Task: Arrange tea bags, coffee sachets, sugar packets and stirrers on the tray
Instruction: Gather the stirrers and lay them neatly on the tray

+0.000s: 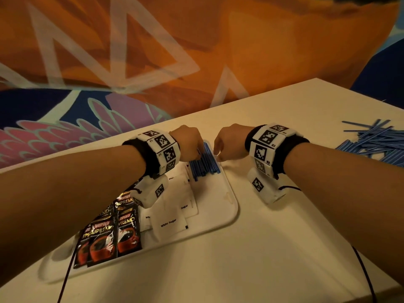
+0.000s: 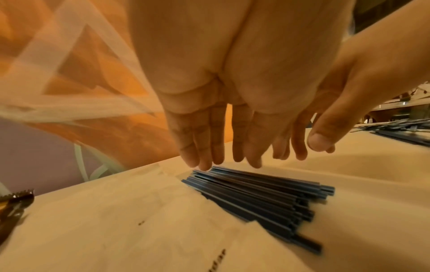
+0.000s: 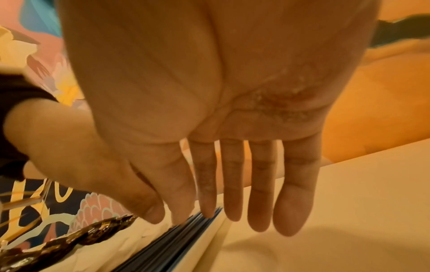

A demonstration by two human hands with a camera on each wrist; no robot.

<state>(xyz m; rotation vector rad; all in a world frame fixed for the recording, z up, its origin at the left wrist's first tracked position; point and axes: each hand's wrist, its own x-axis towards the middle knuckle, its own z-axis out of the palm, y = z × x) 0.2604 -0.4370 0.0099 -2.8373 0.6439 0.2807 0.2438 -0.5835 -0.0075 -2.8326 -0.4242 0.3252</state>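
Note:
A white tray [image 1: 228,206] lies on the table. Black and red coffee sachets [image 1: 109,237] fill its near left end, and white sugar packets [image 1: 170,224] lie in the middle. A bundle of blue stirrers [image 1: 204,167] lies at its far end. My left hand [image 1: 190,146] and right hand [image 1: 229,145] hang over the bundle's far end, fingers straight and pointing down. In the left wrist view the left hand's fingertips [image 2: 204,163] touch the stirrers [image 2: 256,193]. The right hand [image 3: 232,184] touches the edge of the stirrers [image 3: 177,244]. I see no tea bags.
A loose pile of blue stirrers [image 1: 376,143] lies on the table [image 1: 284,248] at the far right. A thin black cable [image 1: 365,276] crosses the near right corner. Beyond the table's far edge is an orange and blue patterned floor [image 1: 153,51].

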